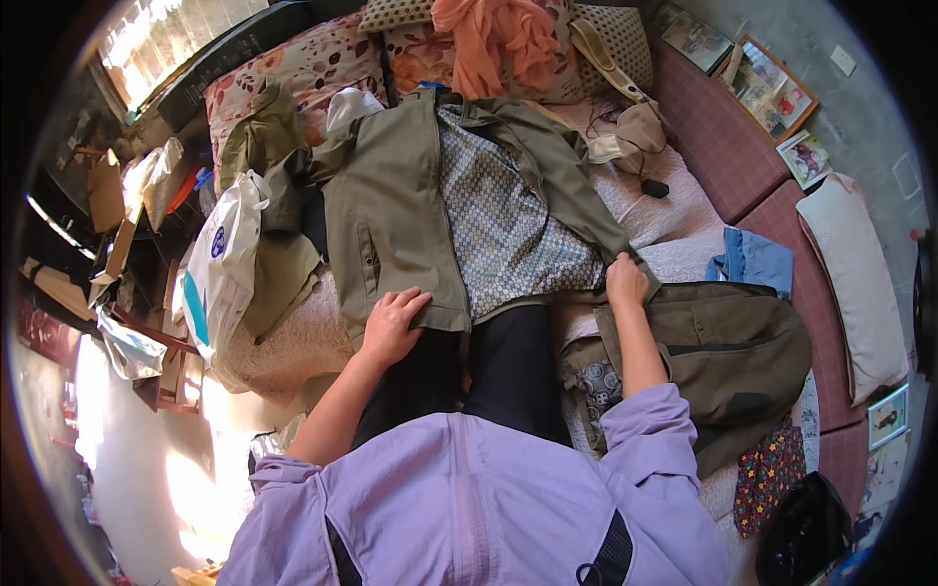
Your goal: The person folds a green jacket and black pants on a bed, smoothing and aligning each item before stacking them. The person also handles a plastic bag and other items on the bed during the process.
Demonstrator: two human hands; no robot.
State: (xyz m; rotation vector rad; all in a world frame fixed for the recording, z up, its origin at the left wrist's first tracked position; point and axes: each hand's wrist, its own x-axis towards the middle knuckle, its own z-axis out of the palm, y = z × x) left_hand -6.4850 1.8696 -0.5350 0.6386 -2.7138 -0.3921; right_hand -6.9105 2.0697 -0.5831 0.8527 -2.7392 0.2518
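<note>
An olive jacket (396,198) lies spread before me on the bed, its lower hem across my thighs. Its front is unzipped, so the patterned grey-blue lining (506,220) shows between the two panels. My left hand (396,322) rests flat on the hem of the left panel, fingers slightly apart. At the right, my right hand (627,282) grips the end of the jacket's sleeve (586,198) with its fingers curled around the cloth. A second, darker olive garment (733,344) lies beside my right forearm.
Left of the jacket are a white plastic bag (223,256) and a green garment (282,286). Floral pillows (300,66) and a coral scarf (498,44) lie at the bed's head. A beige cap (637,135), folded blue denim (755,260) and a black bag (802,535) are on the right.
</note>
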